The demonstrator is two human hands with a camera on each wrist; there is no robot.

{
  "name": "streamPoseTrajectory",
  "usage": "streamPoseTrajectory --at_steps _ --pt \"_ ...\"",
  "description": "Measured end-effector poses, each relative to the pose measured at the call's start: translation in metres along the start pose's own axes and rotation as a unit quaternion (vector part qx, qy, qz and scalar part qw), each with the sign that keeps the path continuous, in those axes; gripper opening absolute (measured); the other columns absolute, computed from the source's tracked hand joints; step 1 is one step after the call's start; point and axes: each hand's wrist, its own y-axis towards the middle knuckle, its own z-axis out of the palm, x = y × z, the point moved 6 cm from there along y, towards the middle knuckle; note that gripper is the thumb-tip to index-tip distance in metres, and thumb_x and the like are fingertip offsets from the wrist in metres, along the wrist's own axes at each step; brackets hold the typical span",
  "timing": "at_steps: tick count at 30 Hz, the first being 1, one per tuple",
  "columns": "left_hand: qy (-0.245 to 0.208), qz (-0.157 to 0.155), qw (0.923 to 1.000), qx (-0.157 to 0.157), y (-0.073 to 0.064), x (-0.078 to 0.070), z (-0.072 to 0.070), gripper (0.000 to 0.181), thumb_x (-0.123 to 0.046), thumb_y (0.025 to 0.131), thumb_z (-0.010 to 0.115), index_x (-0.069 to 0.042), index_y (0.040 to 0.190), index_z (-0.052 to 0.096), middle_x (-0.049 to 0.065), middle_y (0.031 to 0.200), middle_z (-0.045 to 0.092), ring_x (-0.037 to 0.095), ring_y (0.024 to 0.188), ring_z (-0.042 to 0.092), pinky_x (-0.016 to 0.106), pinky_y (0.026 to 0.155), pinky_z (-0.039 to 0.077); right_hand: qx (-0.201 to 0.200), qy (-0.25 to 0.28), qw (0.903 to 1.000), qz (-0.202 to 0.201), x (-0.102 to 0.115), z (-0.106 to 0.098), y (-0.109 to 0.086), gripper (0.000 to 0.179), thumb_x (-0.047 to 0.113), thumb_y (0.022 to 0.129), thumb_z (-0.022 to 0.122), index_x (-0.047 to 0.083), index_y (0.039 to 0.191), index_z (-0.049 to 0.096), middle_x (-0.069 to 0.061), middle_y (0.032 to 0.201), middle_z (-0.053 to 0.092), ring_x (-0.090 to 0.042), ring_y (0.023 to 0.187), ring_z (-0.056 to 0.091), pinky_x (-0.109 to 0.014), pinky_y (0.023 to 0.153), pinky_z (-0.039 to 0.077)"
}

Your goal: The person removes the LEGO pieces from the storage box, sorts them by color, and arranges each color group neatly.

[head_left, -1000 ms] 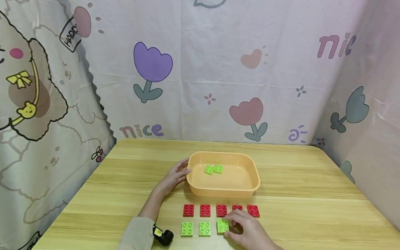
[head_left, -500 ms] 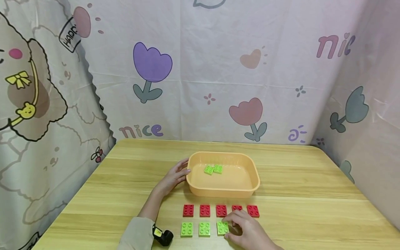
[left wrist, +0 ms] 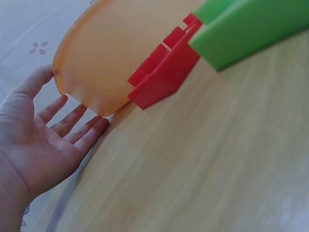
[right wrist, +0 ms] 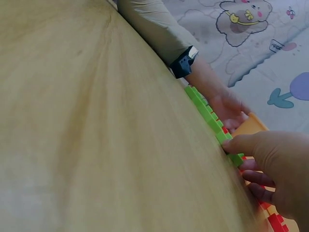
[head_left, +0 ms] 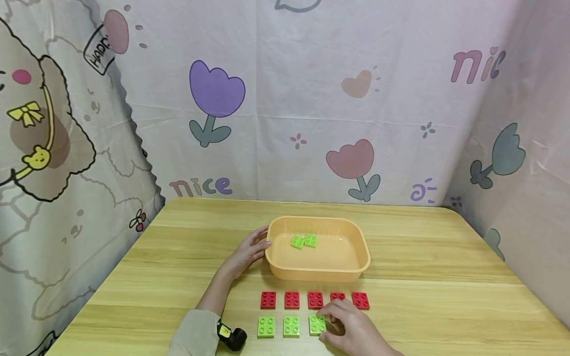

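At the left end of the pale orange plastic basin, my left hand holds the rim. Its thumb lies over the edge, and the other fingers touch the outer wall in the left wrist view. My right hand pinches a green toy building brick between thumb and index finger. That brick is at the right end of the front row, in line with two more green bricks. Behind them runs a row of several red bricks; my right fingers partly cover one. Two green bricks lie inside the basin.
Everything rests on a wood-grain table. A patterned cloth hangs behind it and along both sides. A black wrist camera sits on the left wrist, close to the left end of the green row.
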Motion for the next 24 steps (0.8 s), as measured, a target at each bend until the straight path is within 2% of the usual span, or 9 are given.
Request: streamPoseTrajectory --at_steps 11,17,24 --pt "-0.003 0.001 1.0000 0.002 0.0002 0.0004 -0.0006 0.061 -0.013 0.090 0.057 -0.006 0.143 0.027 0.020 0.145 0.025 0.034 0.124 0.037 0.039 0.096 0.039 0.015 -0.005 0.9999 0.000 0.0003 -0.0002 0.0001 0.033 0.035 0.079 0.071 0.023 0.109 0.063 0.017 0.097 0.049 -0.003 0.085 0.045 -0.027 0.073 0.047" --pt "-0.002 0.000 1.0000 0.000 -0.0003 0.0003 -0.0006 0.060 -0.013 0.091 0.056 -0.008 0.143 0.028 0.019 0.146 0.025 0.033 0.124 0.037 0.039 0.096 0.039 -0.002 -0.018 0.9994 -0.031 0.0032 -0.0004 -0.0007 0.036 0.037 0.078 0.071 0.021 0.109 0.062 0.015 0.101 0.051 -0.003 0.086 0.045 -0.027 0.073 0.047" --pt "-0.001 0.000 1.0000 0.001 -0.0006 0.0002 0.0002 0.060 -0.014 0.091 0.056 -0.008 0.143 0.027 0.019 0.146 0.024 0.034 0.124 0.037 0.039 0.096 0.039 -0.025 -0.002 0.9989 -0.041 0.0088 -0.0080 -0.0012 0.034 0.035 0.080 0.071 0.021 0.110 0.062 0.015 0.095 0.050 -0.003 0.079 0.045 -0.021 0.065 0.044"
